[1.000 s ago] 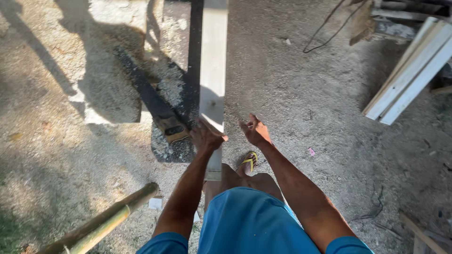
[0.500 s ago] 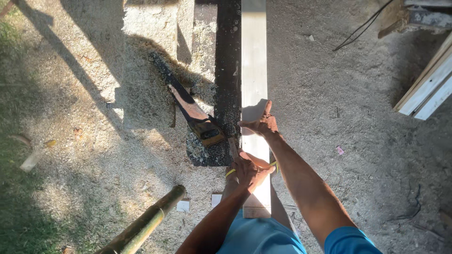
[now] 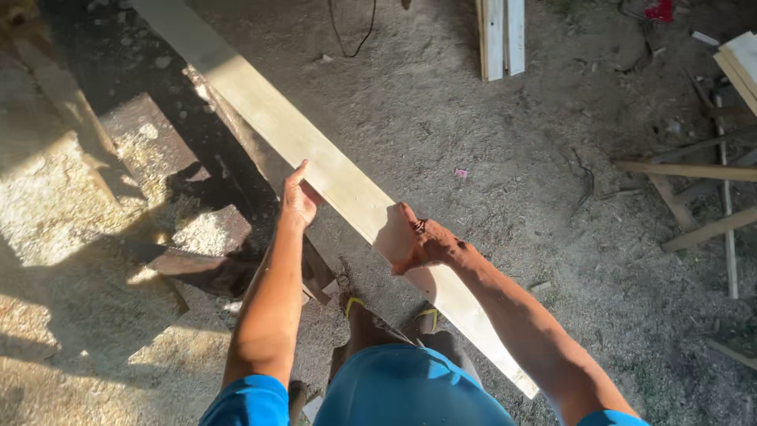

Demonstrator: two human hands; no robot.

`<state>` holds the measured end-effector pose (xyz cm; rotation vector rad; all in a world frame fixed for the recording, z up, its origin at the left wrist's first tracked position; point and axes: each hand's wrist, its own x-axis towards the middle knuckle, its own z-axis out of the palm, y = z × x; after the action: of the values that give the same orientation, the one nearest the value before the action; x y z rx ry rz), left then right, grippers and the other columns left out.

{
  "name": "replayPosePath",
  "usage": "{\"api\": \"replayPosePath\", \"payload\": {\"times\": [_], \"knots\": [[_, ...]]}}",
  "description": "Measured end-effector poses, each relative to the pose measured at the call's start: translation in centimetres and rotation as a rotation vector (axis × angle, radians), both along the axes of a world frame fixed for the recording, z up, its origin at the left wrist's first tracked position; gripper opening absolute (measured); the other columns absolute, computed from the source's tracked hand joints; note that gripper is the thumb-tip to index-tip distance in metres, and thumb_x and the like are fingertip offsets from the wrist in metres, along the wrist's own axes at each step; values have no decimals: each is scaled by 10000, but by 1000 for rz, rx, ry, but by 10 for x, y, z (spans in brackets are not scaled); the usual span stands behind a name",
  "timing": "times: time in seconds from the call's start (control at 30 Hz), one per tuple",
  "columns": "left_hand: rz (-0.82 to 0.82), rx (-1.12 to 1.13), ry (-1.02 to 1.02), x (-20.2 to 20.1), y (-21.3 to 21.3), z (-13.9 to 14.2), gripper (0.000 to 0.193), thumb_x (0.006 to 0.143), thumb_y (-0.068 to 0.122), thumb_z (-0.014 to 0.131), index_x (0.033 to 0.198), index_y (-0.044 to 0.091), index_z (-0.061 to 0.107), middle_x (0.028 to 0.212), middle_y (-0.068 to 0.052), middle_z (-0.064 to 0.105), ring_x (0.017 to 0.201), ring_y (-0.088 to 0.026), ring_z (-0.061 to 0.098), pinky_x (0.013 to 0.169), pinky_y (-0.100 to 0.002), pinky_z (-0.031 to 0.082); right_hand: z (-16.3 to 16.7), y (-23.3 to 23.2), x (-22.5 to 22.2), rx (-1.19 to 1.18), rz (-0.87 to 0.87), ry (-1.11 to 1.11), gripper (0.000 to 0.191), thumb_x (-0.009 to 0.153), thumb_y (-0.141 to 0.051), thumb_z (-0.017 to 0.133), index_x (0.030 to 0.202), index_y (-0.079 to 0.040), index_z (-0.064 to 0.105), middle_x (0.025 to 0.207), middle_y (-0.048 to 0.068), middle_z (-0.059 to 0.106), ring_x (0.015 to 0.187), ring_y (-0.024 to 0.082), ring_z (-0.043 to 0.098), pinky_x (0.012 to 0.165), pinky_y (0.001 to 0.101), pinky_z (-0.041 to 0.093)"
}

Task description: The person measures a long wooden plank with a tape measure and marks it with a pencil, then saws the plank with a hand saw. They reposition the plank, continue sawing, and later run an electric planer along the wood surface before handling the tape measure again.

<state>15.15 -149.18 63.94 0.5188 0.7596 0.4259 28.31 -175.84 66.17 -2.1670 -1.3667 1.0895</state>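
i see both hands carrying the long pale plank [image 3: 315, 158]: left hand [image 3: 300, 201] cups its edge, right hand [image 3: 418, 241] grips it; next needs level balance.

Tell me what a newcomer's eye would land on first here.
A long pale plank runs diagonally from the upper left down toward the lower right, half in sun. The left hand grips its left edge and the right hand its right edge, above the person's sandalled feet. Loose boards lie on the dirt at the top, and more sticks at the right.
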Motion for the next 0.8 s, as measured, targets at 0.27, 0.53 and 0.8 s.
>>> {"api": "replayPosePath", "payload": {"times": [0.27,0.53,0.8], "knots": [[33,40,-7,63,-132,-18,506,954,343,664,1317,-6,605,1287,-154,684,1185,-303,661,1029,-454,531,12,-114,53,-309,-19,-292,1475,513,-816,849,1620,-109,179,1248,196,525,1129,344,599,923,469,540],[-1,34,-198,84,-278,-34,577,785,117,654,1346,52,539,1205,-102,657,1117,-279,660,972,-499,568,21,-36,59,9,-63,-211,1439,571,-879,729,1674,-138,178,1282,214,514,1225,401,535,1010,514,517],[-303,5,-376,60,-278,-54,560,820,155,671,1354,38,549,1303,-96,645,1252,-274,587,1104,-480,483,13,8,49,-333,-131,-377,1501,543,-537,946,1623,-116,-8,1370,222,471,1236,439,526,953,589,512]]}}
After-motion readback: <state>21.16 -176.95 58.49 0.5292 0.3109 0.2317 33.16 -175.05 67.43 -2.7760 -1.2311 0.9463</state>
